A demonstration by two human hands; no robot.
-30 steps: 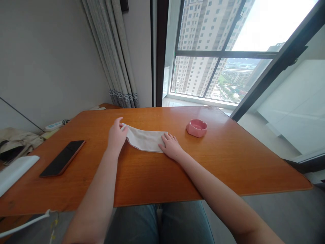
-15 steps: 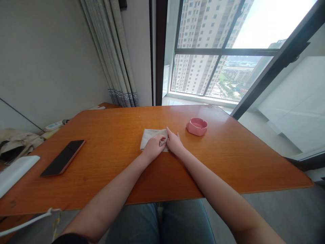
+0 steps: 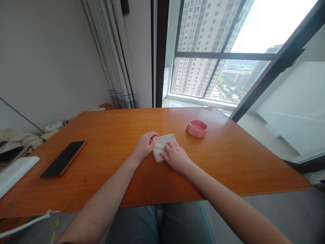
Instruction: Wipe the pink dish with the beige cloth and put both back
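Note:
A folded whitish cloth [image 3: 165, 139] lies flat on the wooden table [image 3: 106, 189], turned at a slant. My right hand [image 3: 176, 157] rests on the cloth's right part, with its fingers lightly bent, apart and pressed on the fabric. At the cloth's upper left corner is my left hand [image 3: 144, 146], closed, its curled fingertips meeting the edge. The undersides of the left fingers are partly hidden. To the right and farther off stands a pink ashtray [image 3: 197, 129], which neither hand touches.
On the table's left side lies a dark phone [image 3: 63, 160] with a reddish edge. A white object [image 3: 19, 173] juts over the left edge, and a white cable [image 3: 27, 222] hangs at the near left. Beyond the far edge are a curtain [image 3: 114, 61] and a window.
The cloth has turned and come slightly nearer and to the right. My left hand has moved left to its edge; my right hand has shifted down and now lies on top of it.

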